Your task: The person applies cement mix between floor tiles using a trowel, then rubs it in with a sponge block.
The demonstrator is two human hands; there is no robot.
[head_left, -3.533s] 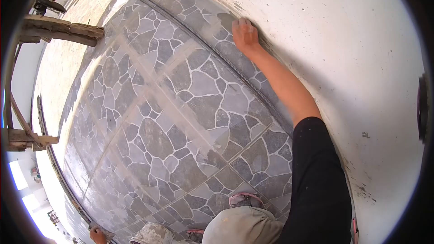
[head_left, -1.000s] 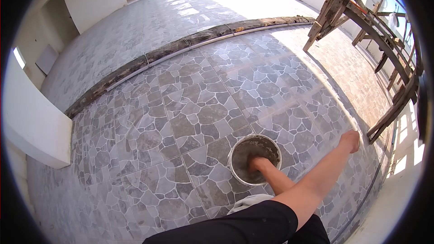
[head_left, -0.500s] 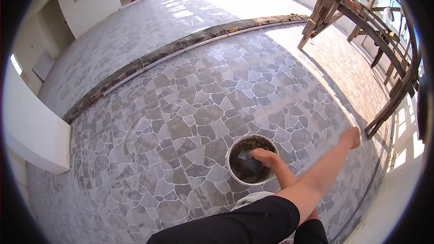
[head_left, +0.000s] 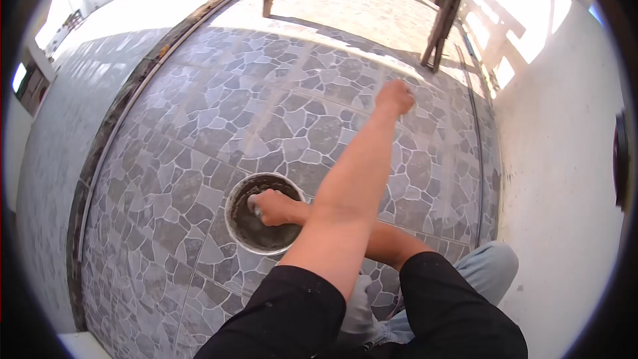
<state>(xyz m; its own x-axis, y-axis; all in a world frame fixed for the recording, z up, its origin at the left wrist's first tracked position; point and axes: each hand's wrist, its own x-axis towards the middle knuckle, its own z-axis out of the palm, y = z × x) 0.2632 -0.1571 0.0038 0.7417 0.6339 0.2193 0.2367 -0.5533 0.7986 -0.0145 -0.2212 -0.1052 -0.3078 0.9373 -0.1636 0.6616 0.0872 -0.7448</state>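
Note:
My right hand [head_left: 272,207] reaches down into a round bucket [head_left: 230,226] with a pale rim and grey, wet-looking contents. Its fingers are closed on a small grey piece [head_left: 253,205], mostly hidden by the hand and the bucket's inside. Crossing over the right arm, my left arm stretches far forward and to the right. At its end my left hand [head_left: 397,98] is closed, knuckles up, low over the stone-patterned floor tiles [head_left: 309,136]; I cannot tell what its curled fingers hold.
A long timber [head_left: 109,123] with a pale strip beside it runs along the left. Wooden trestle-like legs [head_left: 444,26] stand ahead in sunlight. A white wall [head_left: 558,179] rises on the right, with a dark hose or cable [head_left: 476,119] along its foot.
The view has swung to the right, so the bucket and both arms appear farther left. My right hand stays in the bucket, and the grey piece shows less. My left hand remains stretched out and closed.

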